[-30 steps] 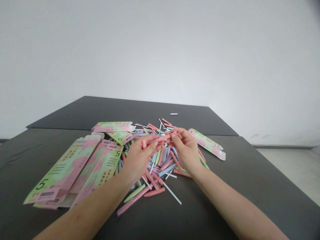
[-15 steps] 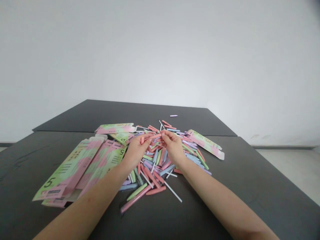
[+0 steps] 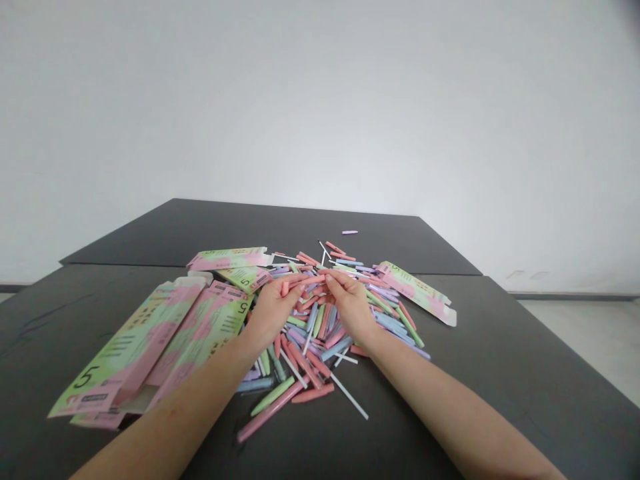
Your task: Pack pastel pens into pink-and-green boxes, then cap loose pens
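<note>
- Watching left hand [image 3: 273,307] and right hand [image 3: 351,305] pinch a pink pen [image 3: 313,280] over the heap [image 3: 303,361]; I can't tell if that one's done.
- Remaining loose: many pens [image 3: 313,394], white sticks [image 3: 352,398], beside boxes [image 3: 131,332].

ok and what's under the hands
Between and around the left hand and right hand, a pile of pen-like pieces shows, red, green, blue and purple, with thin white sticks. Whatever lies directly beneath the hands is covered, so I can't tell.
</note>
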`<state>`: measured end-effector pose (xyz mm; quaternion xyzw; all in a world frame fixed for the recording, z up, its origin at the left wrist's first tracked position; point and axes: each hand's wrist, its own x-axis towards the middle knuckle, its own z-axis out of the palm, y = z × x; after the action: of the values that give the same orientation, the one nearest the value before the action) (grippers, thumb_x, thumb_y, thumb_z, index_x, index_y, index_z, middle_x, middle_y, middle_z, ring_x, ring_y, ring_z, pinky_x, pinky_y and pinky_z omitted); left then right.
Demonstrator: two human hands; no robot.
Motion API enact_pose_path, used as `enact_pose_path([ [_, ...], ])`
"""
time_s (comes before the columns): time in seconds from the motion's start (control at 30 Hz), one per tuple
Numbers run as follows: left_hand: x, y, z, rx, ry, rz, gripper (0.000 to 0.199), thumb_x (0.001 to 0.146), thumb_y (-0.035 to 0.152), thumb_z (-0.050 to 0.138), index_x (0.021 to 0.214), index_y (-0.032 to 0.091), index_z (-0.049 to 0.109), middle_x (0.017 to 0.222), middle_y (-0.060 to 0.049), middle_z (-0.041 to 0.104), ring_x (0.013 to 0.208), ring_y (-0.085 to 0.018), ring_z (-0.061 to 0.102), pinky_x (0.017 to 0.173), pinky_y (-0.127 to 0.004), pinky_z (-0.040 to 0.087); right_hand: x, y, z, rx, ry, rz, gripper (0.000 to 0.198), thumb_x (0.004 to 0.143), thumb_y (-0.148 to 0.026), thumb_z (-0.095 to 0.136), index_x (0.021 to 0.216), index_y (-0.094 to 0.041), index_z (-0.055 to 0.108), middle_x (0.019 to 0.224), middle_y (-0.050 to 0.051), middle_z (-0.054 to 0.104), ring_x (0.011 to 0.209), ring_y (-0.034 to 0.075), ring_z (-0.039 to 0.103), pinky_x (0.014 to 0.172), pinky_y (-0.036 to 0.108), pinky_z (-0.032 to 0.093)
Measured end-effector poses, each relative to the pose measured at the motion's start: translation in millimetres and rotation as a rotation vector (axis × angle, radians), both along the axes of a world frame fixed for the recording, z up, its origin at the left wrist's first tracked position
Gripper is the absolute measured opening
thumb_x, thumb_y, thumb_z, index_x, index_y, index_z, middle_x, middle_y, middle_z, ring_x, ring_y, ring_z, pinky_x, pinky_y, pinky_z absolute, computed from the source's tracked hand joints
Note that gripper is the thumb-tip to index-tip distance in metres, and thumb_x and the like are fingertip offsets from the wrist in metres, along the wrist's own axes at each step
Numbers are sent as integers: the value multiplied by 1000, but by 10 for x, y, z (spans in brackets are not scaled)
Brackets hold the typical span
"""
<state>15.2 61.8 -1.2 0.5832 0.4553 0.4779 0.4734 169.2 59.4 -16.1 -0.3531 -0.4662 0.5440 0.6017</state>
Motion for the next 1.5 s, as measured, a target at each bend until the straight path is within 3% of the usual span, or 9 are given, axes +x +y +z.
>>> enact_pose_path([
  [0.27,1,-38,71,20,45,-37,34,82,30,63,109,14,73,55,1,60,43,-10,48,45,-21,37,14,-15,39,16,-31,14,28,83,-46,65,99,-24,74,82,2,73,65,16,66,57,28,56],
  [0.5,8,-27,38,-9,22,-86,40,82,37,63,113,13,71,68,-2,64,45,-9,48,44,-21,37,22,-10,26,28,-48,13,31,83,-47,65,102,-24,74,80,3,72,66,16,65,58,29,56],
  [0.87,71,-66,73,-184,-316,-142,38,74,31,75,107,13,74,89,-9,71,53,-6,47,46,-19,36,13,-45,79,5,65,37,28,81,-39,65,105,-26,73,75,0,69,67,17,64,58,29,55],
  [1.0,82,-70,77,-222,-417,-180,33,74,27,76,105,14,75,86,-8,71,53,-5,46,46,-17,35,2,-62,113,12,52,16,22,80,-36,67,97,-25,73,79,0,69,67,16,64,58,28,55],
  [1.23,73,-58,8,-302,-529,-270,30,77,24,75,105,14,72,92,-9,71,69,-12,62,53,-19,46,22,-62,145,89,-130,-7,27,81,-42,68,100,-23,71,76,0,68,67,15,63,62,29,56],
  [1.5,54,-58,-39,-390,-635,-211,16,86,22,66,100,16,67,101,-8,72,80,-15,71,65,-23,56,112,-92,255,226,-342,-143,25,87,-37,61,106,-23,71,83,2,68,72,15,60,62,26,51],
])
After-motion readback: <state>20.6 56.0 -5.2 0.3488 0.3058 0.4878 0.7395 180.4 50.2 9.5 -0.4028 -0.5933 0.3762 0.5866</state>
